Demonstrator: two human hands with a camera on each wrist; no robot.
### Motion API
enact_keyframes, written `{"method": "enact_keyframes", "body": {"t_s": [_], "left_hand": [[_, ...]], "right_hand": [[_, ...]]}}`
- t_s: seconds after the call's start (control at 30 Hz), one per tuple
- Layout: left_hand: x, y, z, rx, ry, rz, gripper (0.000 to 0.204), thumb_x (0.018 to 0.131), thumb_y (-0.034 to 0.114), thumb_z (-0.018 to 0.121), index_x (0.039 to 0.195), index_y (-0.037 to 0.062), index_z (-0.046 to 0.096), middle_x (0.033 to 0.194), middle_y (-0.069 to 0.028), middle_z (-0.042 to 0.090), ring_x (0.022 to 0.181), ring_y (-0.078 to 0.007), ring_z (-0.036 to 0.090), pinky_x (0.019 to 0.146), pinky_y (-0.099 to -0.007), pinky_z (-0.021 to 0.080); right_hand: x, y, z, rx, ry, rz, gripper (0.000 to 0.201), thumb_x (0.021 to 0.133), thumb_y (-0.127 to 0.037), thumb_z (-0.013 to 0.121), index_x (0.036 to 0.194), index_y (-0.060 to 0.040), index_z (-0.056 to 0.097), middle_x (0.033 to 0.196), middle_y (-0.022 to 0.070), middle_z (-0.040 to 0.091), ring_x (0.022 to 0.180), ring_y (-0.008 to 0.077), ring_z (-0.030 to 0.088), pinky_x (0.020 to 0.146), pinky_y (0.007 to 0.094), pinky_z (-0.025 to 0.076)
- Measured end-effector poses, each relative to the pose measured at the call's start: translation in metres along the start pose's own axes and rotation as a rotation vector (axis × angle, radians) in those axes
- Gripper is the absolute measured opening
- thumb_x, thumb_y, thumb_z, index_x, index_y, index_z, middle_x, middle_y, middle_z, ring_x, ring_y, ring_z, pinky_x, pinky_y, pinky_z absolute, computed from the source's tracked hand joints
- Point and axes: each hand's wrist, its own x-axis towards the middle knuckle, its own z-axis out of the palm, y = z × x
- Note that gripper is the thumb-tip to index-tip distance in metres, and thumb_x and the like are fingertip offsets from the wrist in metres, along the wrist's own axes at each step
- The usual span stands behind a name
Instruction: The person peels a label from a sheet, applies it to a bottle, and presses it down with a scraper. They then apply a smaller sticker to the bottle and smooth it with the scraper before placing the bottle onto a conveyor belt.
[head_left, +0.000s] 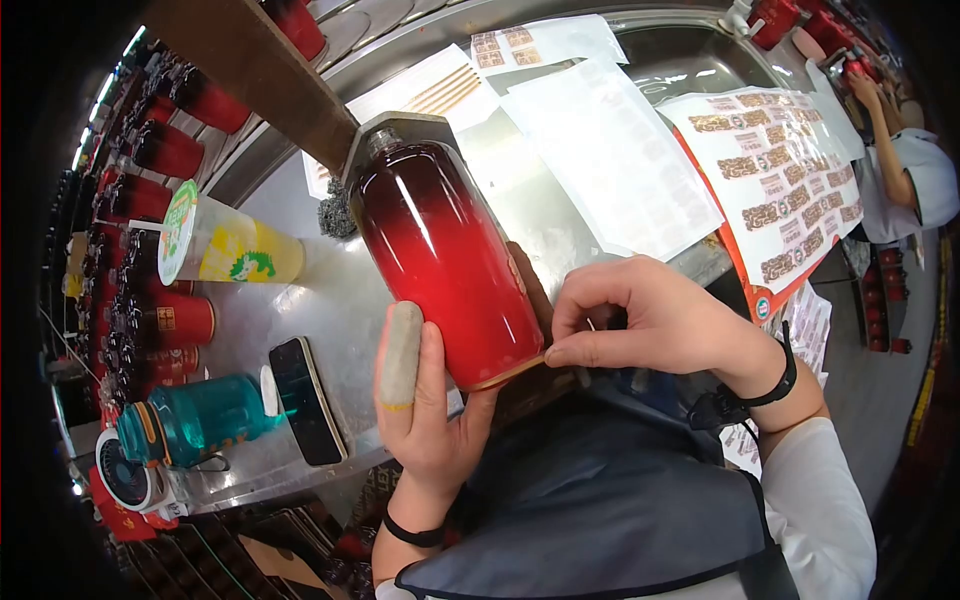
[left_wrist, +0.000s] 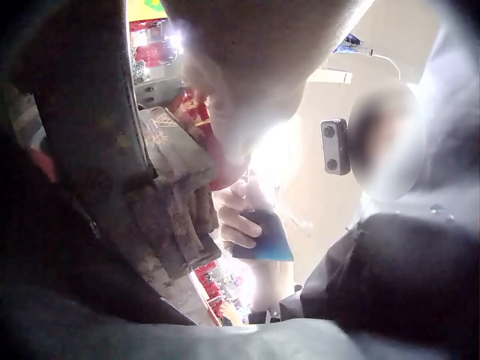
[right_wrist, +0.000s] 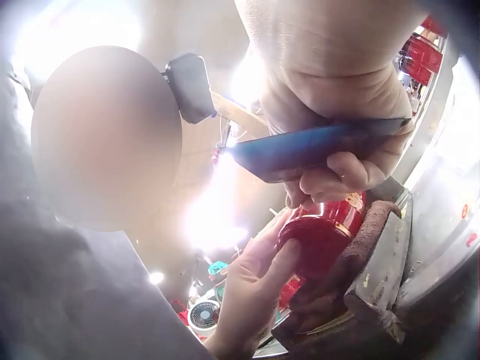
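A glossy bottle (head_left: 445, 255), dark at the neck and fading to red with a gold line at its base, lies tilted in a hexagonal-ended cradle (head_left: 432, 128). My left hand (head_left: 440, 430) holds its lower end, fingers along the side and thumb at the base. A beige finger cot (head_left: 402, 350) covers one finger. At the base's right edge, my right hand (head_left: 650, 315) has thumb and index fingertips together. The other fingers of that hand curl over a flat blue scraper (right_wrist: 315, 154), seen in both wrist views and mostly hidden in the head view.
Sheets of printed stickers (head_left: 775, 190) and a whitish sheet (head_left: 620, 160) lie right of the bottle. To the left are a phone (head_left: 307, 400), a teal water bottle (head_left: 215, 420), a drink cup (head_left: 245, 245) and steel wool (head_left: 338, 212). Another person (head_left: 910, 180) works at far right.
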Motion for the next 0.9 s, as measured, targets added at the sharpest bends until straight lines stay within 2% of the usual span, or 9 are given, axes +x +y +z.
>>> {"method": "enact_keyframes", "body": {"t_s": [0.07, 0.13, 0.27, 0.37, 0.43, 0.67, 0.73, 0.87, 0.9], "left_hand": [[-0.001, 0.0, -0.001, -0.006, -0.004, -0.006, 0.066, 0.08, 0.018, 0.082, 0.135, -0.0051, 0.055, 0.141, -0.0258, 0.051, 0.13, -0.0416, 0.052, 0.107, -0.0457, 0.045], [-0.002, 0.001, -0.002, -0.013, -0.017, -0.03, 0.065, 0.082, 0.016, 0.081, 0.136, -0.0068, 0.053, 0.142, -0.0277, 0.051, 0.131, -0.0412, 0.051, 0.108, -0.0443, 0.044], [-0.003, 0.001, -0.001, -0.048, -0.01, -0.042, 0.063, 0.084, 0.013, 0.079, 0.137, -0.0084, 0.052, 0.141, -0.0287, 0.051, 0.131, -0.0413, 0.052, 0.108, -0.0433, 0.044], [-0.007, -0.001, 0.0, -0.071, -0.011, -0.062, 0.063, 0.084, 0.012, 0.078, 0.137, -0.0093, 0.051, 0.142, -0.0294, 0.05, 0.13, -0.0415, 0.052, 0.107, -0.0426, 0.044], [-0.009, -0.003, 0.001, -0.094, -0.02, -0.095, 0.064, 0.084, 0.012, 0.079, 0.138, -0.0095, 0.05, 0.142, -0.0291, 0.051, 0.13, -0.0412, 0.053, 0.107, -0.0423, 0.044], [-0.013, -0.005, 0.003, -0.107, -0.007, -0.115, 0.067, 0.084, 0.013, 0.079, 0.139, -0.0093, 0.049, 0.141, -0.028, 0.051, 0.128, -0.04, 0.054, 0.107, -0.0422, 0.043], [-0.014, -0.005, 0.004, -0.112, 0.005, -0.122, 0.067, 0.084, 0.013, 0.079, 0.139, -0.009, 0.049, 0.141, -0.027, 0.052, 0.128, -0.0392, 0.054, 0.107, -0.042, 0.044], [-0.014, -0.005, 0.004, -0.108, 0.008, -0.116, 0.067, 0.084, 0.013, 0.08, 0.139, -0.0088, 0.049, 0.141, -0.0263, 0.052, 0.127, -0.0385, 0.054, 0.106, -0.0417, 0.044], [-0.014, -0.005, 0.004, -0.111, 0.0, -0.118, 0.068, 0.084, 0.013, 0.08, 0.14, -0.0088, 0.049, 0.141, -0.0262, 0.052, 0.127, -0.0384, 0.054, 0.106, -0.0417, 0.044]], "right_hand": [[0.0, 0.0, 0.0, 0.0, -0.003, -0.003, 0.013, 0.088, -0.013, 0.076, 0.085, -0.0033, 0.068, 0.077, -0.0014, 0.06, 0.065, 0.0046, 0.054, 0.058, 0.0216, 0.04], [0.001, 0.002, 0.0, 0.018, 0.012, 0.033, 0.024, 0.088, -0.026, 0.075, 0.086, -0.0026, 0.069, 0.072, 0.0029, 0.065, 0.066, 0.0104, 0.058, 0.062, 0.0268, 0.047], [0.004, 0.003, 0.001, 0.001, 0.013, 0.067, 0.023, 0.088, -0.025, 0.075, 0.086, -0.0029, 0.069, 0.071, 0.0024, 0.065, 0.065, 0.0098, 0.057, 0.061, 0.0265, 0.046], [0.007, 0.005, 0.004, 0.031, 0.02, 0.05, 0.014, 0.089, -0.014, 0.075, 0.085, -0.0032, 0.067, 0.071, -0.0033, 0.06, 0.063, 0.0029, 0.05, 0.056, 0.0209, 0.038], [0.008, 0.006, 0.004, -0.011, 0.005, 0.039, 0.023, 0.089, -0.026, 0.075, 0.087, -0.0032, 0.069, 0.073, 0.0022, 0.065, 0.066, 0.0089, 0.057, 0.061, 0.0261, 0.046], [0.006, 0.001, 0.005, 0.015, 0.008, 0.058, 0.024, 0.089, -0.026, 0.075, 0.086, -0.0029, 0.069, 0.074, 0.0022, 0.065, 0.067, 0.0089, 0.058, 0.062, 0.026, 0.047], [0.004, -0.001, 0.006, 0.066, 0.021, 0.055, 0.016, 0.088, -0.017, 0.077, 0.084, -0.0042, 0.068, 0.068, -0.0049, 0.058, 0.062, 0.0024, 0.048, 0.055, 0.0209, 0.037], [0.0, -0.004, 0.005, 0.088, 0.011, 0.023, 0.015, 0.088, -0.016, 0.077, 0.084, -0.0045, 0.068, 0.069, -0.0047, 0.059, 0.062, 0.0024, 0.049, 0.055, 0.021, 0.037], [-0.001, -0.006, 0.004, 0.078, -0.004, 0.035, 0.018, 0.088, -0.02, 0.076, 0.085, -0.0036, 0.068, 0.071, -0.0013, 0.062, 0.065, 0.0054, 0.054, 0.059, 0.0233, 0.042]]}}
